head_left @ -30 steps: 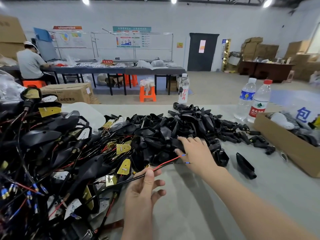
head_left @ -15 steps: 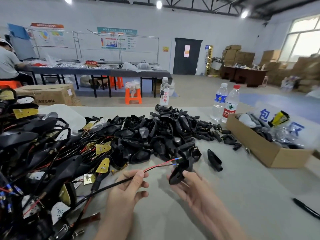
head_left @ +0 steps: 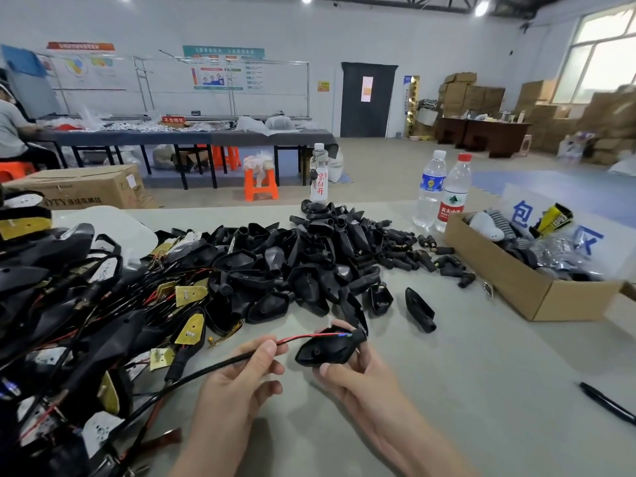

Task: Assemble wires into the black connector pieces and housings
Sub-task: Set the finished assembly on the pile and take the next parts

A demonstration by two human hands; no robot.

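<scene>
A factory assembly hall: long worktables (head_left: 186, 137), stacked cartons (head_left: 475, 94), heaps of black housings (head_left: 303, 266).

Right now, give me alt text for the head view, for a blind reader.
The left hand pinches a black cable whose red and blue leads reach the neck of a black housing held in the right hand, over a grey table. Behind lie a pile of loose housings, wired assemblies at left, a cardboard box at right.

housings (head_left: 309, 266): black plastic, semi-gloss | box (head_left: 523, 290): matt cardboard | bottles (head_left: 430, 191): clear plastic
</scene>
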